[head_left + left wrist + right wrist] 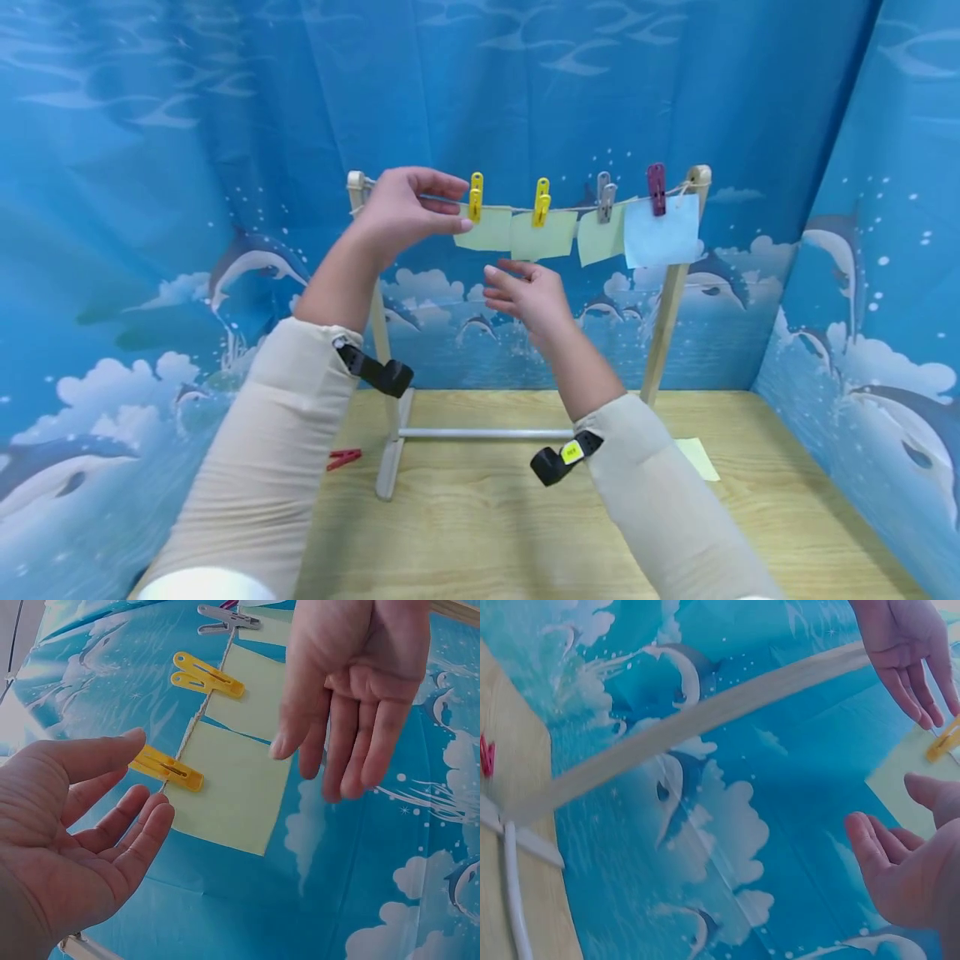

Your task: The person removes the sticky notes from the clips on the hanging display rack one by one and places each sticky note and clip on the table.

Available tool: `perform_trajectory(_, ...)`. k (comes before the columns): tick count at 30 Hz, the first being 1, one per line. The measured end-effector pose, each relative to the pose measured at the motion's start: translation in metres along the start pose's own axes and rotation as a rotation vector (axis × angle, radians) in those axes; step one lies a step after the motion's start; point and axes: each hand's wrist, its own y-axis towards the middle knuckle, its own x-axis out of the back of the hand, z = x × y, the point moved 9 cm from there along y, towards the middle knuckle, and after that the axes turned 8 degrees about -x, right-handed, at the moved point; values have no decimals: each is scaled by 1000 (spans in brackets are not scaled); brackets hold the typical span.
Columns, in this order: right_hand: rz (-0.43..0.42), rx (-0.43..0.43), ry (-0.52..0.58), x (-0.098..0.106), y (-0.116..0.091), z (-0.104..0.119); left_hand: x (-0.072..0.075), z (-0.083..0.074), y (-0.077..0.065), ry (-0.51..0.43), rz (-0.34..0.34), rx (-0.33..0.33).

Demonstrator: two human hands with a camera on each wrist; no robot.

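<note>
Along a string hang pale yellow-green paper squares [483, 233] and a light blue one [662, 235], held by clothespins. My left hand [408, 212] is beside the leftmost yellow clothespin [174, 771], its thumb and fingers spread around the clip's handle end without pinching it. That clip bites the string and the top of the leftmost sheet [229, 791]. Just below the sheets, my right hand [528, 296] is raised with loosely extended fingers, holding nothing. Further right are a second yellow clothespin [542, 204], a grey clothespin [606, 198] and a purple clothespin [656, 190].
Two wooden posts [663, 333] carry the string, joined low down by a white bar [483, 433]. On the wooden table [465, 525], a red clothespin [343, 459] lies left of the frame and a pale yellow sheet [697, 458] at right. A blue dolphin-print curtain [225, 125] surrounds it.
</note>
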Motion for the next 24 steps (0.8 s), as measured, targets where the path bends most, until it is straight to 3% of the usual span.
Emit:
perform_trajectory(6, -5, -36, 307, -12, 9, -7, 0, -1, 1, -6, 14, -5)
perform_trajectory(13, 37, -57, 422, -22, 14, -19, 0, -2, 1, 22, 9, 0)
perform_trajectory(18, 60, 7, 512, -20, 17, -22, -1, -10, 4, 112, 0, -21)
perform_trajectory(24, 193, 107, 667, -21, 19, -21, -7, -14, 11, 204, 27, -20)
